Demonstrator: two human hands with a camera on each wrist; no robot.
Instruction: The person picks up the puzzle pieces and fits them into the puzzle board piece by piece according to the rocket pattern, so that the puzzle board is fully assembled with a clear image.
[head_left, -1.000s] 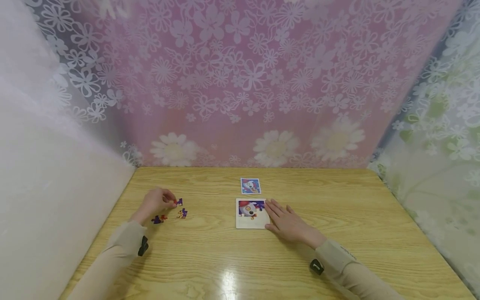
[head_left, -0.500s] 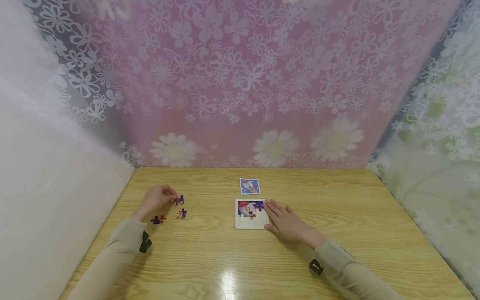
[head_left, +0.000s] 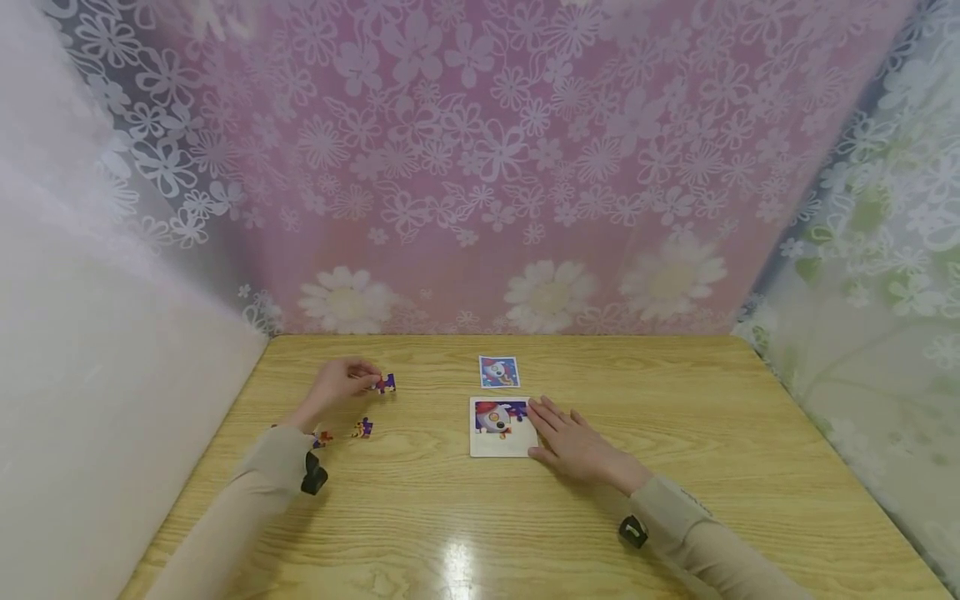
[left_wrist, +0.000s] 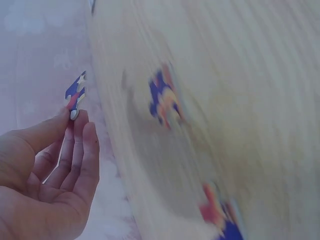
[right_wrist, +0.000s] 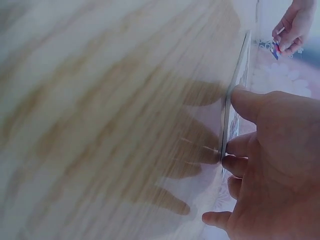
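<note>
Between thumb and fingertips, my left hand (head_left: 341, 385) pinches a purple-and-red jigsaw piece (left_wrist: 76, 94), raised off the table in the left wrist view. Two more jigsaw spots lie below that hand: a purple-and-yellow piece (head_left: 363, 428) and a red-and-purple piece (head_left: 322, 438), the latter partly hidden by the left wrist. My right hand (head_left: 576, 443) rests with fingers extended on the right edge of a white puzzle board (head_left: 498, 447). Several joined pieces fill the upper part of the board, making a white character with a red hat; its lower part is bare white.
A small picture card (head_left: 499, 372) with the same character lies just behind the board. The wooden table (head_left: 420, 517) ends at a pink flowered curtain (head_left: 480, 208) at the back, with pale walls at left and right.
My left hand has lifted the purple-and-red jigsaw piece and carried it away from me and to the right. The right hand stays on the board's edge.
</note>
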